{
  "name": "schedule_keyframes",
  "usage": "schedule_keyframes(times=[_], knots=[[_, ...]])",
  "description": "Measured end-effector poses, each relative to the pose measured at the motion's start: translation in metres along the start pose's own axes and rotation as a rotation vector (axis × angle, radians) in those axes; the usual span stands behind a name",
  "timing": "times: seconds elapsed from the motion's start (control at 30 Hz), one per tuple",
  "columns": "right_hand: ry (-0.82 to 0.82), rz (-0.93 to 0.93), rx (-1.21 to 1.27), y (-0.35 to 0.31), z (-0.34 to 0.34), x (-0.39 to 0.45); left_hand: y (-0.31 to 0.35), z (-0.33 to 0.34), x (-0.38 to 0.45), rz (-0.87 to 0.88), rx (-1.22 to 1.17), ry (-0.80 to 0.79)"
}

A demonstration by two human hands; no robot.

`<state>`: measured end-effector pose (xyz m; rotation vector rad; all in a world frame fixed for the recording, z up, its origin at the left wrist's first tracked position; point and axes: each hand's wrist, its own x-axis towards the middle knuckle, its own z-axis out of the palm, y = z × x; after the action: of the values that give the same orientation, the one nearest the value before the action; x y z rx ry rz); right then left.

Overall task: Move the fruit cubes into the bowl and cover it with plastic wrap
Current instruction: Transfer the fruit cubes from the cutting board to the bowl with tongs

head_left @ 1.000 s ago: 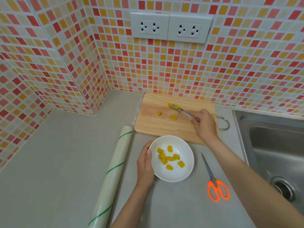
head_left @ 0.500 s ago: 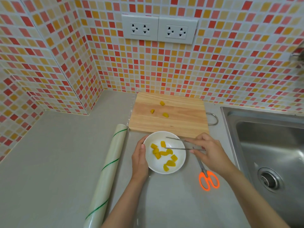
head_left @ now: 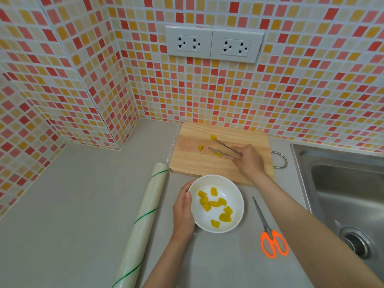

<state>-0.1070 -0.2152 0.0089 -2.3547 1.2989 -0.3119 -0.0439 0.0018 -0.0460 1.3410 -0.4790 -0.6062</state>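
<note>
Right hand grips the tongs, long axis aimed at 10 o'clock, tips spread over the cubes on the board. Left hand wraps around the bowl at 9 o'clock.

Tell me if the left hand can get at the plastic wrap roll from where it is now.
Probably yes. The left hand rests on the white bowl's left rim, and the plastic wrap roll lies just to its left with only bare counter between them.

left hand: palm inward, fingers curled along the rim of the bowl, thumb on its edge, forearm entering from bottom centre | right hand: reached forward, back up, grip pinched on the tongs, whose tips are spread | right forearm: stretched diagonally from bottom right
</note>
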Motion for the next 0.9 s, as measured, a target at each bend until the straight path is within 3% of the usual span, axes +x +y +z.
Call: schedule_keyframes(times=[0.43,0.6,0.77,0.9], knots=[[0.058,0.008,0.102,0.015,0.021,-0.016,-0.001,0.001,0.000,0.030,0.021,0.005],[0.141,-0.121,0.309,0.007,0.001,-0.053,0.001,0.002,0.000,0.025,0.028,0.010],[0.012,-0.266,0.339,0.001,-0.015,-0.107,0.001,0.002,0.000,0.021,0.016,0.005],[-0.160,-0.325,0.169,0.009,-0.021,-0.133,0.000,0.002,0.001,0.001,0.010,0.004]])
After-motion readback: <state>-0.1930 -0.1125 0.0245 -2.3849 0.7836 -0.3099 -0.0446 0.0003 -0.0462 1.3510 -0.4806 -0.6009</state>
